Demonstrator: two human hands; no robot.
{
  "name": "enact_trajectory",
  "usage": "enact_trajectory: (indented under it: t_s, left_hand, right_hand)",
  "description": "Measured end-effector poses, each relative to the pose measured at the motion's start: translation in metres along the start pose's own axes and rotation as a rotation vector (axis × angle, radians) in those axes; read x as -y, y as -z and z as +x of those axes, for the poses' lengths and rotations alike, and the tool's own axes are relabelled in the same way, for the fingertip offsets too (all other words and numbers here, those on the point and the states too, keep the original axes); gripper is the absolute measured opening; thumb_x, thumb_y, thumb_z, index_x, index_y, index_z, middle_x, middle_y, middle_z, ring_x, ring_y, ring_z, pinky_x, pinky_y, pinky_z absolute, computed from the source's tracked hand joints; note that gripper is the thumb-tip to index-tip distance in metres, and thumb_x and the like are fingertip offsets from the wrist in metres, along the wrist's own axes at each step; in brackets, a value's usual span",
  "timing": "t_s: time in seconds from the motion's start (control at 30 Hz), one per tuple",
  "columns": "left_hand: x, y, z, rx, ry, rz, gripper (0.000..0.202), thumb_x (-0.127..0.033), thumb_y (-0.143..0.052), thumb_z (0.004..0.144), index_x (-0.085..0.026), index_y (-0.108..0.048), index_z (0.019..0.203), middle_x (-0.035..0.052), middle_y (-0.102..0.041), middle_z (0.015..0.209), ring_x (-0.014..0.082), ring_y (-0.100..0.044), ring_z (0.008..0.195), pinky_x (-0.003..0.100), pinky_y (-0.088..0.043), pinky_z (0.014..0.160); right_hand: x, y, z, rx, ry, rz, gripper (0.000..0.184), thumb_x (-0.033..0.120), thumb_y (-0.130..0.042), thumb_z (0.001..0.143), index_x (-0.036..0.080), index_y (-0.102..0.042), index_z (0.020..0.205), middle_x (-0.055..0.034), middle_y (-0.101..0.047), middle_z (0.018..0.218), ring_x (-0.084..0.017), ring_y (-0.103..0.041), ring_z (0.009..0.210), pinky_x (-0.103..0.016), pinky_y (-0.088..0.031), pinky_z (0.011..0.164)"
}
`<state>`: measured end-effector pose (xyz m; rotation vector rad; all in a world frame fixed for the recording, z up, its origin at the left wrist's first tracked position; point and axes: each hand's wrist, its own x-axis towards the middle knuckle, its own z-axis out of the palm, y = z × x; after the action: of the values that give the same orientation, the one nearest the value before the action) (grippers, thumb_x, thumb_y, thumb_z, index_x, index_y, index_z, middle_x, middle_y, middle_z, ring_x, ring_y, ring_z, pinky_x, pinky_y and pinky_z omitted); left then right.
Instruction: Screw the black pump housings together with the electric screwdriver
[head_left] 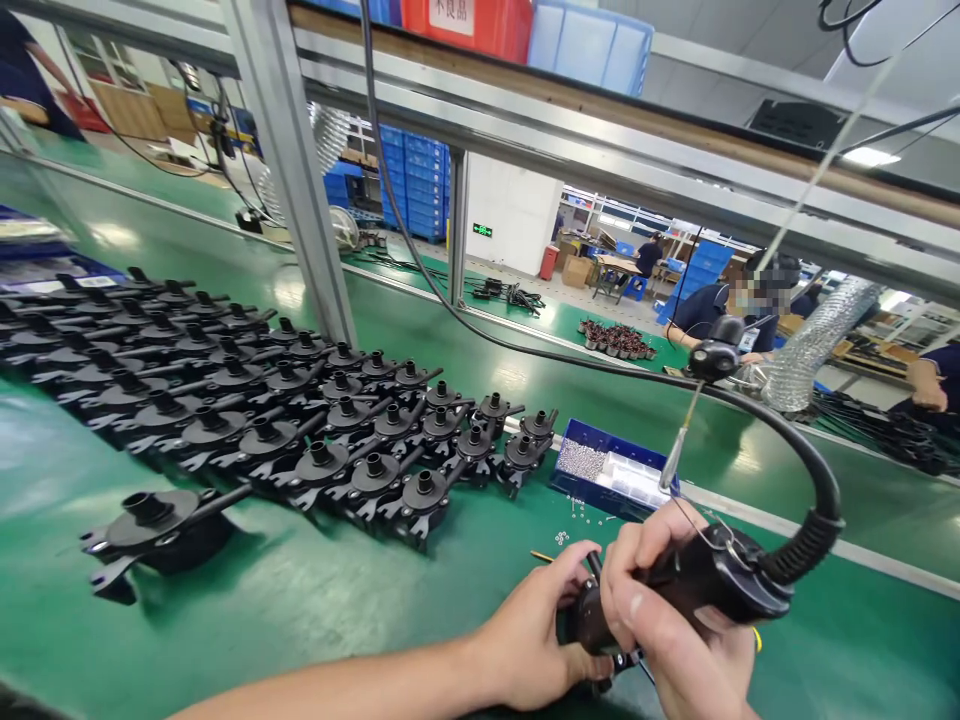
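My right hand (pixel 675 610) is wrapped round a black electric screwdriver (pixel 739 580), its thick cable curving up and away to the left. Low in the view, my left hand (pixel 536 625) grips a black plastic assembly (pixel 589 610), which the fingers of both hands partly cover. The screwdriver's tip is hidden behind my hands. Just beyond them, small screws and nuts (pixel 562 538) lie loose on the green table. Behind these sits a blue parts tray (pixel 600 495) with many small metal pieces in one section and white or clear material in the other.
Rows of black round assemblies (pixel 270 435) cover the left of the green table (pixel 315 590), with a single one (pixel 161 530) nearer me. A metal post (pixel 289 160) rises behind them. A co-worker (pixel 720 310) sits across the bench beside a silver duct (pixel 817 340).
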<state>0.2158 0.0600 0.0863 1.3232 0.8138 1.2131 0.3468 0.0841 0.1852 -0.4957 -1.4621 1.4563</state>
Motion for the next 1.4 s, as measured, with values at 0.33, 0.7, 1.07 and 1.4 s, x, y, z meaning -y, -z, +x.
enact_trajectory:
  t_s: [0.33,0.7,1.07,1.4]
  left_hand:
    - [0.034,0.013,-0.004,0.102,0.031,-0.033,0.129,-0.035,-0.108,0.05,-0.029,-0.029,0.152,0.0108,-0.066,0.131,0.0364,-0.066,0.126,0.056,-0.043,0.119]
    - [0.02,0.016,-0.003,-0.285,0.1,-0.309,0.094,-0.05,-0.097,0.076,-0.034,-0.028,0.137,-0.0001,-0.059,0.108,0.0205,-0.069,0.097,0.034,-0.053,0.085]
    - [0.02,0.025,-0.007,-0.541,0.001,0.019,0.096,-0.03,-0.092,0.07,-0.031,-0.028,0.142,-0.0017,-0.055,0.103,0.0211,-0.064,0.097,0.034,-0.051,0.088]
    - [0.013,0.044,-0.013,-0.57,-0.741,0.85,0.06,0.003,-0.066,0.084,-0.027,-0.054,0.135,0.0069,-0.065,0.113,0.0234,-0.066,0.099,0.036,-0.057,0.088]
  right_hand:
    - [0.026,0.034,0.034,-0.131,0.181,0.107,0.025,0.02,-0.082,0.093,0.029,-0.062,0.105,0.0043,-0.065,0.08,-0.013,-0.059,0.053,-0.024,-0.044,0.049]
    - [-0.014,0.081,0.081,-0.077,-0.066,-0.678,0.032,0.044,-0.083,0.086,0.018,-0.072,0.103,-0.001,-0.07,0.084,-0.019,-0.056,0.068,-0.033,-0.046,0.064]
    - [-0.015,0.089,0.076,-0.289,0.398,-0.999,0.057,0.047,-0.077,0.097,0.024,-0.057,0.146,-0.0184,-0.063,0.142,-0.038,-0.065,0.12,-0.06,-0.051,0.104]
    - [0.0,0.066,0.057,0.526,-0.312,-0.837,0.033,0.045,-0.057,0.111,0.023,-0.081,0.11,-0.0033,-0.075,0.088,-0.02,-0.065,0.072,-0.028,-0.049,0.063]
